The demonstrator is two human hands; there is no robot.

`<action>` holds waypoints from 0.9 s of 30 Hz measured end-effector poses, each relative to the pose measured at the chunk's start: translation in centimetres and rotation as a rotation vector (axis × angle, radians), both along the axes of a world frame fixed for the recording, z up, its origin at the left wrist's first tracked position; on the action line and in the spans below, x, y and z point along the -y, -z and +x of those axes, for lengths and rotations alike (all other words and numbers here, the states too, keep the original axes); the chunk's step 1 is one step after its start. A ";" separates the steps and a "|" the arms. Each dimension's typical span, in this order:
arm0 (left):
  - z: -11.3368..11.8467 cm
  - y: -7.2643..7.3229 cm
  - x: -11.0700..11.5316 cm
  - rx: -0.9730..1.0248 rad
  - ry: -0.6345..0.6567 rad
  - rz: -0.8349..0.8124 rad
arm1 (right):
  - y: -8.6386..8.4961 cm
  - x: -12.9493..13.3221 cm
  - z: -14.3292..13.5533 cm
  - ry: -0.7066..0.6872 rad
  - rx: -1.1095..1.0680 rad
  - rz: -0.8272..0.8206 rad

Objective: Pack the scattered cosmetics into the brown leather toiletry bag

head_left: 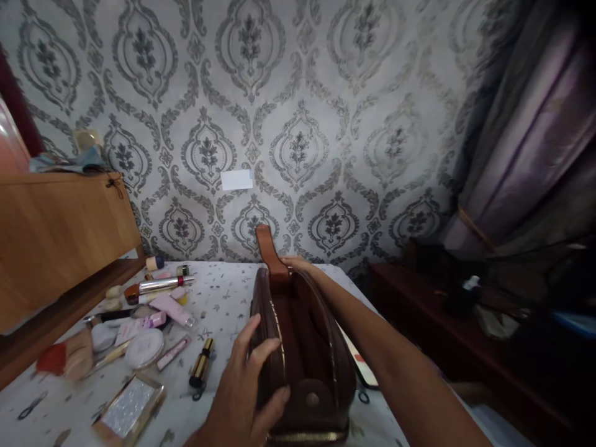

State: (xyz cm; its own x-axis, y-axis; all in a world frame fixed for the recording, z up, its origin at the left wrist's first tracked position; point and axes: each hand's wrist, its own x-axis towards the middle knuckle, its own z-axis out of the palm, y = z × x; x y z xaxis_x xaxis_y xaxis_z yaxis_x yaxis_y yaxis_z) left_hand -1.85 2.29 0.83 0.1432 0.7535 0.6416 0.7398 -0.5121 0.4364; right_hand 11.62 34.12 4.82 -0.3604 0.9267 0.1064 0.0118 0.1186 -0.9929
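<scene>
A brown leather makeup bag (342,366) stands on the bed-like patterned surface in front of me, its gold-toothed zipper undone and its top gaping. The inside looks dark, and I see no items in it. At the far end a tan strap (267,248) sticks upward. My left hand (246,385) grips the bag's near left side, fingertips on the rim and thumb by the snap flap. Reaching along the right side, my right hand (298,263) holds the far end beside the strap; its fingers are partly hidden.
Loose makeup lies left: a gold-and-black tube (202,365), a glittery palette (129,406), a round compact (144,348), a pink tube (173,310) and a silver tube (161,285). A phone-like object (363,363) is right of the bag. A wooden board (65,236) borders the left.
</scene>
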 end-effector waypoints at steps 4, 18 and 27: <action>-0.1 -1.3 0.8 -0.009 0.007 -0.070 | -0.2 3.1 2.0 0.104 0.015 -0.091; -2.1 -6.7 -1.4 -0.384 0.137 0.017 | 1.0 21.6 8.1 0.194 0.408 0.645; -2.0 -6.5 -0.7 -0.389 0.101 -0.012 | -0.2 25.4 7.6 0.286 0.628 0.925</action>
